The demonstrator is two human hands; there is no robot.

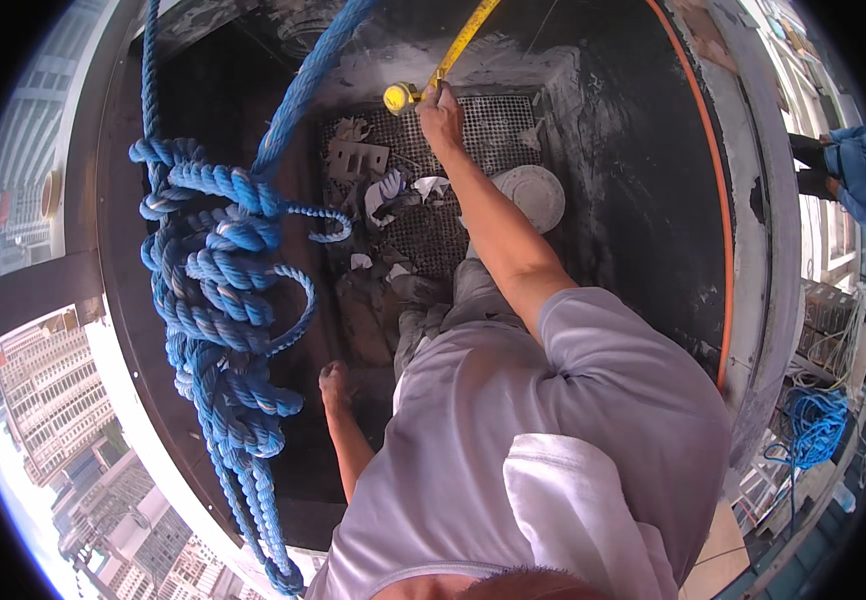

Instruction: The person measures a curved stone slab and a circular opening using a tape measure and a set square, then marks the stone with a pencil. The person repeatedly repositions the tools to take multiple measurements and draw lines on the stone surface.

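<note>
Right fingers pinching a rounded yellow tape measure, blade extended, left fingers curled, any hold unclear.

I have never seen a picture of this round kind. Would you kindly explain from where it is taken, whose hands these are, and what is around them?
There is no machine here, only a person's bare hands. The single picture comes from a wide fisheye camera on the person's head, looking down, so straight edges bend. The right hand grips a yellow tape measure, its blade drawn out toward the top. The left hand is curled; I cannot see anything in it. Below is a dark grid floor with white scraps and a round, pale object. Thick, knotted blue rope hangs at left, and an orange line runs along the right.
</note>
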